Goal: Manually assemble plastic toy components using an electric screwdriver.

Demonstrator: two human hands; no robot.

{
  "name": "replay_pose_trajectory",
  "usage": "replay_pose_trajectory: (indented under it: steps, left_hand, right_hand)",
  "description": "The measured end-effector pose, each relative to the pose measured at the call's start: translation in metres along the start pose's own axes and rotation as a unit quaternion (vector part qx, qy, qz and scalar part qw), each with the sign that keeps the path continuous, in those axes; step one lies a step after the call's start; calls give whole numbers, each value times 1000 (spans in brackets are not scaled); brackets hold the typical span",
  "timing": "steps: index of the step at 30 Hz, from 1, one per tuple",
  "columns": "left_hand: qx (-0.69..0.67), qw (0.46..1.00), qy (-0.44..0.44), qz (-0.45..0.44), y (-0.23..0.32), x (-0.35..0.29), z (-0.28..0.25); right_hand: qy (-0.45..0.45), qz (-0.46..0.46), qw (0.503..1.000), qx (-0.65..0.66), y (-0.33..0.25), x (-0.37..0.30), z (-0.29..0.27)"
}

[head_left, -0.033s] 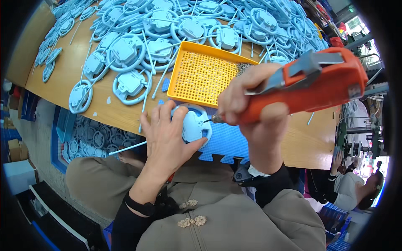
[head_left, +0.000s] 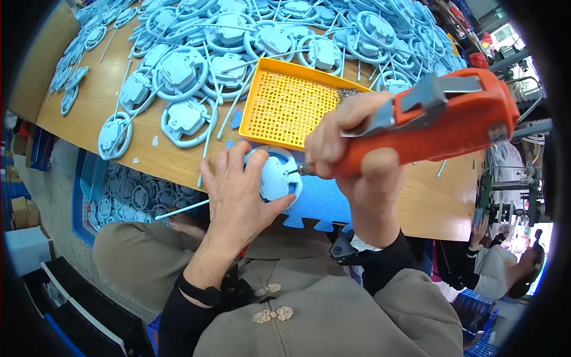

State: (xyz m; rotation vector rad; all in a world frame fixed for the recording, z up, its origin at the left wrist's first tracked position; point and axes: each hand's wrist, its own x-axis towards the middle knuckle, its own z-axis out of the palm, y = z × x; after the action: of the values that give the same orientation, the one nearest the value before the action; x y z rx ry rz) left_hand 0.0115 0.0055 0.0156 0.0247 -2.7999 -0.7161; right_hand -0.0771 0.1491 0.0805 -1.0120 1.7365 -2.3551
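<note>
My left hand point(head_left: 233, 193) grips a light blue plastic wheel-shaped part point(head_left: 276, 179), index finger over its far rim and thumb at its near edge. A thin light blue rod point(head_left: 182, 210) sticks out to the left of that hand. The part rests on a blue foam mat point(head_left: 326, 201). My right hand point(head_left: 355, 146) is wrapped round a red power screwdriver point(head_left: 434, 128) with a grey metal clip. Its bit points left and meets the raised housing of the part; whether a screw sits there is too small to tell.
Beyond the mat stands a yellow perforated tray point(head_left: 250, 95) with small metal screws point(head_left: 350, 93) in its far right corner. Many similar light blue parts point(head_left: 179, 72) pile across the wooden table point(head_left: 71, 128). Below left, a blue crate point(head_left: 82, 208) holds more. Another person point(head_left: 499, 271) sits at right.
The screwdriver and my right hand have shifted slightly left. My left hand still holds the part in nearly the same place.
</note>
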Motion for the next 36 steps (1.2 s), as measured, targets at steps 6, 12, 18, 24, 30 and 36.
replay_pose_trajectory:
  steps: [6,12,18,24,30,36]
  left_hand:
    - [3,1000,5,-3,-2,-4,-1]
    - [-26,1000,3,-4,-4,-4,0]
    - [-5,1000,6,-10,-2,-6,-4]
    - [28,999,-6,-19,-24,-28,-43]
    - [116,991,13,-63,-87,-40,-97]
    - [83,995,52,5,-115,40,-50]
  right_hand:
    - [-9,32,999,38,15,-7,10]
    - [-19,43,998,34,21,-8,15]
    - [-26,48,998,38,23,-9,22]
    - [-14,21,994,105,11,0,-15]
    - [126,-41,984,119,15,25,-53]
    - [118,-32,992,20,38,29,-65]
